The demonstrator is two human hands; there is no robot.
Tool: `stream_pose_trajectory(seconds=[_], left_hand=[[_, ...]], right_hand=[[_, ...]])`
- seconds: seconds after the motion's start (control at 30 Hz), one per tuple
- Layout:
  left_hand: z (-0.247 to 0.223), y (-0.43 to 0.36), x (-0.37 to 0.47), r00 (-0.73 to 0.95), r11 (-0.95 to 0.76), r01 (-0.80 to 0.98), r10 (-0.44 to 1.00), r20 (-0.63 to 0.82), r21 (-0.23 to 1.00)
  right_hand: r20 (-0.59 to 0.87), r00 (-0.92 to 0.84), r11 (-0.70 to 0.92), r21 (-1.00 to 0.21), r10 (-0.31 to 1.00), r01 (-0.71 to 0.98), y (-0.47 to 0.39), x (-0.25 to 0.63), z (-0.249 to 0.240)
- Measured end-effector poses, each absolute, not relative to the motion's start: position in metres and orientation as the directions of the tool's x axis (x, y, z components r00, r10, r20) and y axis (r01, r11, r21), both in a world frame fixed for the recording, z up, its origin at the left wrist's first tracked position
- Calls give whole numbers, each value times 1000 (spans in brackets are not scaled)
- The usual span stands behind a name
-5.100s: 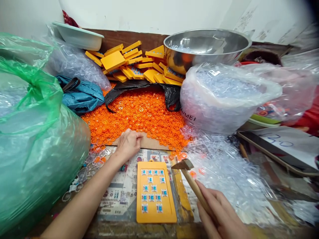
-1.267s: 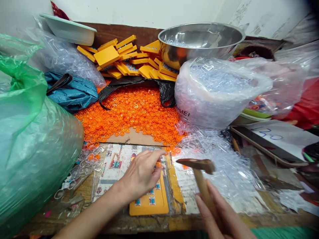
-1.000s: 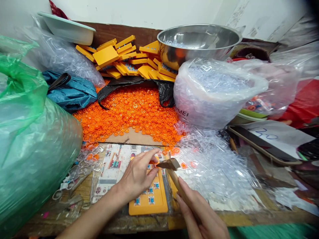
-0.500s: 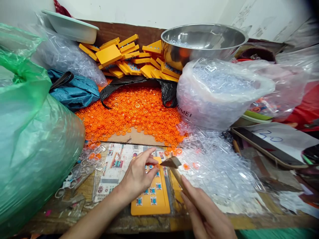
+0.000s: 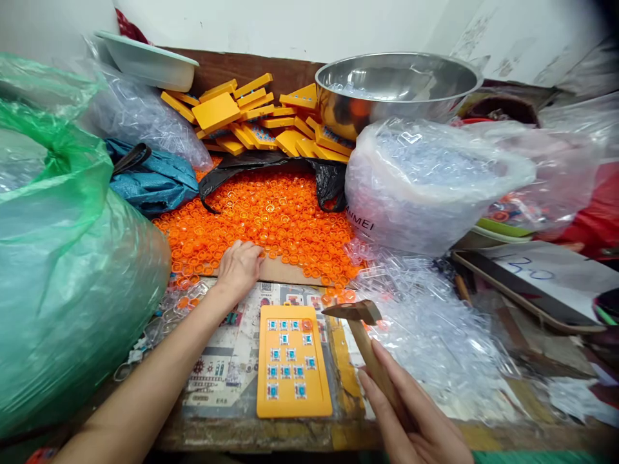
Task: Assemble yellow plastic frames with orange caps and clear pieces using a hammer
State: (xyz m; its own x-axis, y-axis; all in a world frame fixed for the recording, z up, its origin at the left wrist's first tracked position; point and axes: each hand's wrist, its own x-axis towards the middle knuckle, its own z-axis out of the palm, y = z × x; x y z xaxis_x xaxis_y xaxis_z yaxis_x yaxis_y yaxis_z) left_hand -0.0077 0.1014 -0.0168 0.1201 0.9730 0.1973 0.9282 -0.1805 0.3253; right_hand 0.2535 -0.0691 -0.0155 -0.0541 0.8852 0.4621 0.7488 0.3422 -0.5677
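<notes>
My right hand [image 5: 409, 412] grips the wooden handle of a small hammer [image 5: 355, 312], its metal head raised just right of a yellow plastic board [image 5: 290, 409]. The board lies flat and bears several small white-edged pieces with blue-green centres. One orange ring-like cap [image 5: 307, 325] sits at its upper right. Beyond the board, my left hand [image 5: 239, 270] rests at the near edge of a heap of small orange caps [image 5: 280, 212]. Its fingers are bent and close together, the tips hidden, so what they hold cannot be made out.
A green bag [image 5: 120, 277] bulges at the left. Clear plastic parts [image 5: 435, 335] spread on the right, below a full white bag [image 5: 411, 200]. Yellow boards [image 5: 217, 113] are piled behind, beside a steel bowl [image 5: 396, 96]. A phone [image 5: 522, 290] lies at the right.
My left hand has moved from the board, forward and left to the orange heap, exposing the orange cap on the board. The hammer has shifted slightly right.
</notes>
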Motion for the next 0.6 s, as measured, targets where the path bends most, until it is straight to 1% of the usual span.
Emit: stream_pose_trajectory(seconds=[0.13,0.23,0.37,0.47,0.6], left_hand=[[-13,105,-2,160,-197,941,976,149,274],[-7,101,1,203,-229,935,972,122,272],[0,90,9,276,-280,906,959,57,316],[-2,91,12,264,-256,896,964,27,362],[-13,100,11,224,-222,888,974,42,403]], right_hand=[[460,-34,318,-557,887,768,-70,256,-18],[450,-13,295,-564,893,771,-70,258,-21],[446,5,286,-582,895,761,-71,257,-22],[458,-7,301,-572,889,763,-71,255,-22],[454,-40,314,-546,890,777,-72,255,-24]])
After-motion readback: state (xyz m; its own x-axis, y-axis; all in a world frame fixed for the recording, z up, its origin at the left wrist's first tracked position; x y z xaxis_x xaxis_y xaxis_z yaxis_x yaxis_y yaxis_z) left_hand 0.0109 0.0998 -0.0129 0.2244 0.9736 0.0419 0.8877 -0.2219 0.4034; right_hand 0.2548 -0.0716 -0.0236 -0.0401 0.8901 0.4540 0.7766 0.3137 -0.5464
